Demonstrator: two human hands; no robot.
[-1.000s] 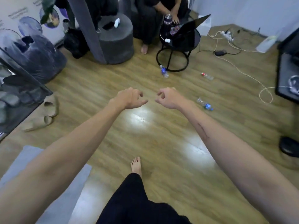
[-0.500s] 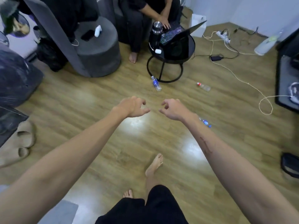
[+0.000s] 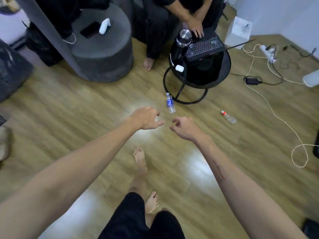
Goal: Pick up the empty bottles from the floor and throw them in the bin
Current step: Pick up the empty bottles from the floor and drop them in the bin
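Clear plastic, blue label: one bottle (image 3: 170, 105) lay on its side on the wood floor (image 3: 86, 104), just beside the ring base of the round black side table (image 3: 185, 94).
Its axis: long axis ran almost straight away from the person, leaning slightly; the white cap pointed to the far side, the base toward the hands.
Red-capped bottle: a second, smaller bottle (image 3: 228, 117) lay to the right, well apart from the first; cap up-left, base down-right, so its axis slanted across the floor.
Left hand: the left hand (image 3: 149, 119) was stretched forward with fingers loosely spread, holding nothing, short of the blue-label bottle.
Right hand: the right hand (image 3: 183, 127) reached alongside it, fingers loosely curled, holding nothing.
Why held so: both arms were out in front, probably readying a reach for the nearest bottle as the person stepped toward it.
Bin: none showed in view.
Nearby: a seated person's hand rested by a laptop (image 3: 205, 47) on the table; a white cable (image 3: 276, 109) trailed across the floor at right.
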